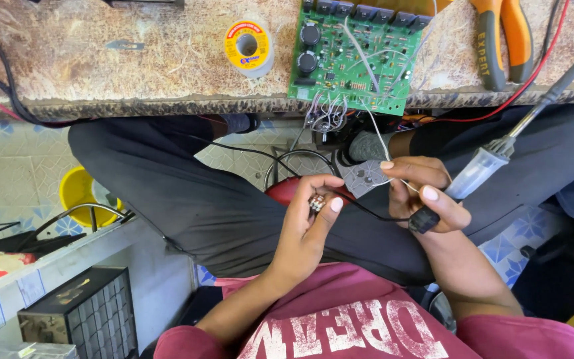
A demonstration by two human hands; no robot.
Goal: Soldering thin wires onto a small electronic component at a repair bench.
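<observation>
While the left hand point(307, 226) pinches a small silvery component point(317, 202) between thumb and fingertips over the lap, the right hand point(420, 193) grips a small grey perforated board point(365, 178) and a soldering iron point(479, 169); thin white wires rise to the green circuit board point(353, 56).

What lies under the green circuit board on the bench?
The green circuit board rests on the mottled benchtop, its near edge overhanging. Wires dangle below that edge. Whatever sits beneath the board is covered.

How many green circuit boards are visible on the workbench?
1: the green rectangular circuit board lies at the speckled workbench's front edge, beside the solder spool. Others may lie outside the view.
</observation>
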